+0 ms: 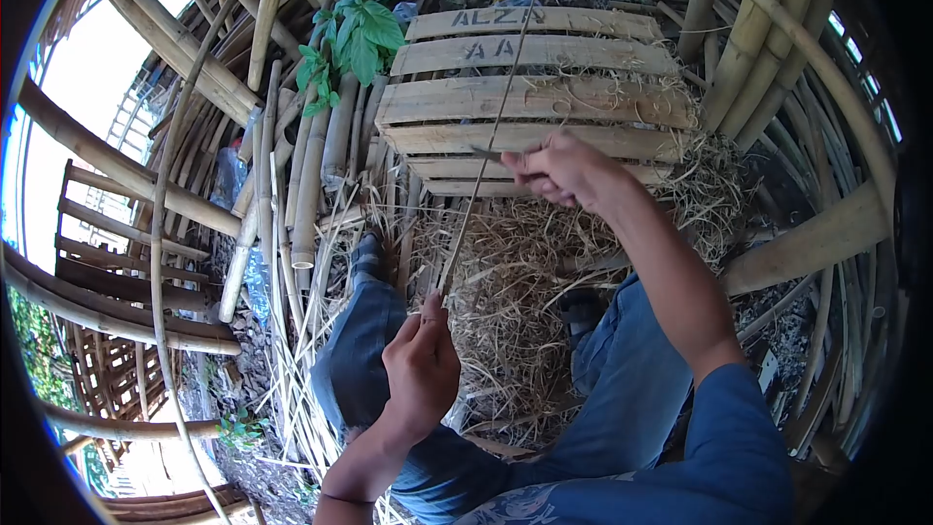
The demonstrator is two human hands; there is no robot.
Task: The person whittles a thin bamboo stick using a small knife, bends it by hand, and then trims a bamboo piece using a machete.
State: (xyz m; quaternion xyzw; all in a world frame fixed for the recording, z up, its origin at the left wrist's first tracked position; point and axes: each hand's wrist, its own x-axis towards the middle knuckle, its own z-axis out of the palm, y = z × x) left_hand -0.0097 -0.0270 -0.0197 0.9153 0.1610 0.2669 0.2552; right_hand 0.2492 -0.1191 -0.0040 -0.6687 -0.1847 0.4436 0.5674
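Note:
My left hand (pixel 422 367) is closed around the lower end of a long, thin bamboo strip (pixel 499 115). The strip slants up and away, passing in front of a slatted wooden crate (pixel 544 99). In my right hand (pixel 568 171), fingers closed, is a small knife (pixel 487 153). Its dark blade points left and lies at or very near the strip; whether it touches cannot be made out. Below both hands, curly bamboo shavings (pixel 515 321) cover the ground between my legs, and some lie on the crate.
Bamboo poles (pixel 313 175) lean left of the crate beside a green leafy plant (pixel 362 31). Thin pale strips (pixel 296 408) lie by my left leg. Thick bamboo posts (pixel 753 49) stand at the right, with a horizontal pole (pixel 807 241) near my right elbow.

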